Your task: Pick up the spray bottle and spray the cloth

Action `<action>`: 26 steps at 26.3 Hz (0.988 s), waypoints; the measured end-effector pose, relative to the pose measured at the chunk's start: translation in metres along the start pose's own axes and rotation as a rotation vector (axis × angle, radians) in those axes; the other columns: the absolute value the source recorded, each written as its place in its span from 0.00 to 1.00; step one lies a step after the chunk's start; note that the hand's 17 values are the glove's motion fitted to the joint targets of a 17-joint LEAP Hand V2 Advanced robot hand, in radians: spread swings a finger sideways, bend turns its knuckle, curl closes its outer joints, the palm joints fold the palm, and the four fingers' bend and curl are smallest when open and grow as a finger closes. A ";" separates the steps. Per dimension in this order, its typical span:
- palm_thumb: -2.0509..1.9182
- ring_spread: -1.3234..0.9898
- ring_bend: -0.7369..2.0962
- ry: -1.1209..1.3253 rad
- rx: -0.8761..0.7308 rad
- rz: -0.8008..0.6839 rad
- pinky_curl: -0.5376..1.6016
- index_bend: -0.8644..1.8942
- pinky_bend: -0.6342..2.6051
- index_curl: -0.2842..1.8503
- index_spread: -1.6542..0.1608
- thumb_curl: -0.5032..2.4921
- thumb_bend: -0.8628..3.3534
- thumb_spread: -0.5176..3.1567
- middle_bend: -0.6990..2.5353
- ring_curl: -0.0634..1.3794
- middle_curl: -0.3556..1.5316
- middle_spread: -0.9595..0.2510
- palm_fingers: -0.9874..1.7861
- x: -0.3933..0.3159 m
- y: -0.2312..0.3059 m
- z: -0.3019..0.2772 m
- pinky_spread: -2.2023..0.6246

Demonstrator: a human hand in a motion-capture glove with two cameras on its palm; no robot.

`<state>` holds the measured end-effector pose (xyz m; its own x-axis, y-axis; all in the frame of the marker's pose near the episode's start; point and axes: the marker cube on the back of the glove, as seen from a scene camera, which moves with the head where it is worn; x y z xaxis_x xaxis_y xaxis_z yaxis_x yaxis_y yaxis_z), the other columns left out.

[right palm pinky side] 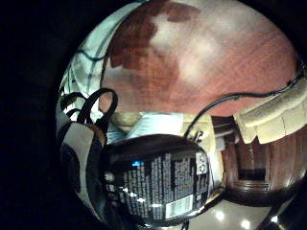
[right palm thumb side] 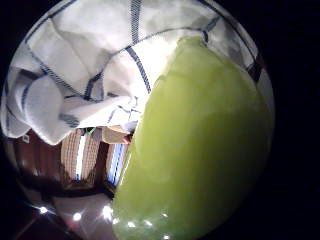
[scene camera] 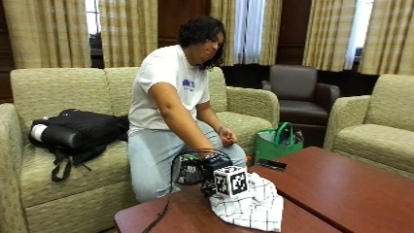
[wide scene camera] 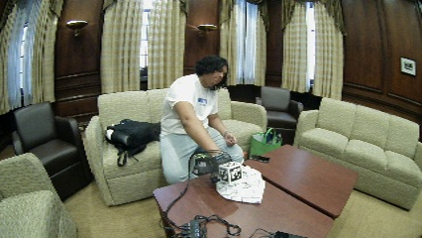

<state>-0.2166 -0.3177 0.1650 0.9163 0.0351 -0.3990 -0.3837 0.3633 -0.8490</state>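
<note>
From the outside we see our right hand (scene camera: 206, 171) low at the table (scene camera: 336, 182) edge beside the checked cloth (scene camera: 253, 206); its fingers are hidden, so we cannot tell the grasp. In the palm views the bottle (right palm thumb side: 200, 150) fills the frame, close against the palm with the cloth just behind. We should aim the nozzle at the cloth, not the wood. Sofas and curtains surround us.

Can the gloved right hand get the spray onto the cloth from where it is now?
Probably yes: the right hand sits by the checked cloth, and the green bottle fills its palm view with cloth alongside.
</note>
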 end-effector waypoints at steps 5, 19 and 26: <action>0.75 0.49 0.51 0.002 0.006 -0.016 0.45 0.46 0.33 0.41 0.77 0.45 0.20 0.22 0.44 0.39 0.49 0.65 0.85 -0.002 0.000 0.002 0.68; 0.75 0.49 0.51 -0.071 0.187 -0.193 0.45 0.46 0.33 0.42 0.76 0.46 0.20 0.22 0.44 0.39 0.48 0.65 0.85 -0.040 0.075 -0.043 0.68; 0.75 0.49 0.51 -0.217 0.390 -0.534 0.45 0.46 0.33 0.42 0.76 0.46 0.20 0.22 0.43 0.39 0.48 0.65 0.85 -0.081 0.137 -0.083 0.68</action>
<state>-0.3531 -0.3479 0.0524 0.9859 -0.0704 0.1516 0.1579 0.6889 -0.7074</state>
